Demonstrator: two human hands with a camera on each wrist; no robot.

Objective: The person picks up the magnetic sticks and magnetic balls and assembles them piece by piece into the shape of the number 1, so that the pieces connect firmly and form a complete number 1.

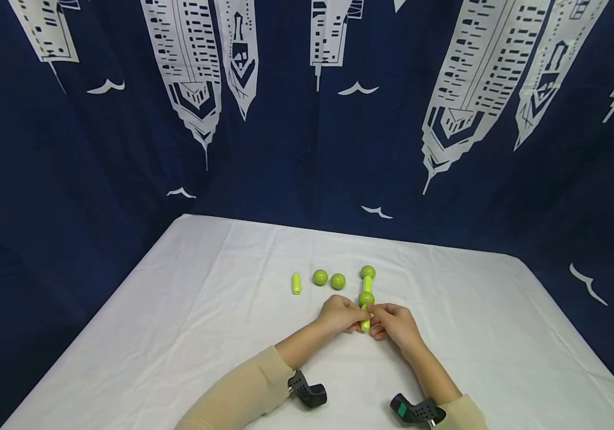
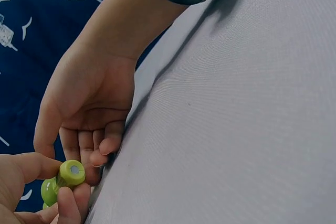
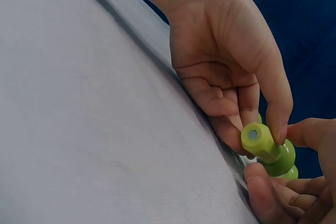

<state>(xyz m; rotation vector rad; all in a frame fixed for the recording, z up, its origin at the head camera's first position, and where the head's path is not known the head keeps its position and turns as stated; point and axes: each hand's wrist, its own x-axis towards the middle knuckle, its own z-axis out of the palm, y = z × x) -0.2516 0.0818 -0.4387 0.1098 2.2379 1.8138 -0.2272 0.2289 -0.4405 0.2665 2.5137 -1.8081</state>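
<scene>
A short yellow-green rod point(image 1: 365, 326) with a grey disc in its end stands out toward me between both hands. My left hand point(image 1: 337, 313) pinches it from the left between thumb and fingers. From the right, my right hand point(image 1: 395, 325) pinches it too, fingertips near its far end. Right beyond that end is a green ball point(image 1: 366, 298), followed in line by a second rod point(image 1: 367, 284) and another ball point(image 1: 368, 272). The right wrist view shows the held rod point(image 3: 261, 142) end-on with the ball point(image 3: 281, 158) behind it.
Left of the line, two loose green balls point(image 1: 320, 277) lie side by side on the white-covered table point(image 1: 221, 334). Farther left is a loose yellow-green rod point(image 1: 296, 283). A dark blue curtain point(image 1: 296, 155) with white building prints hangs behind the table.
</scene>
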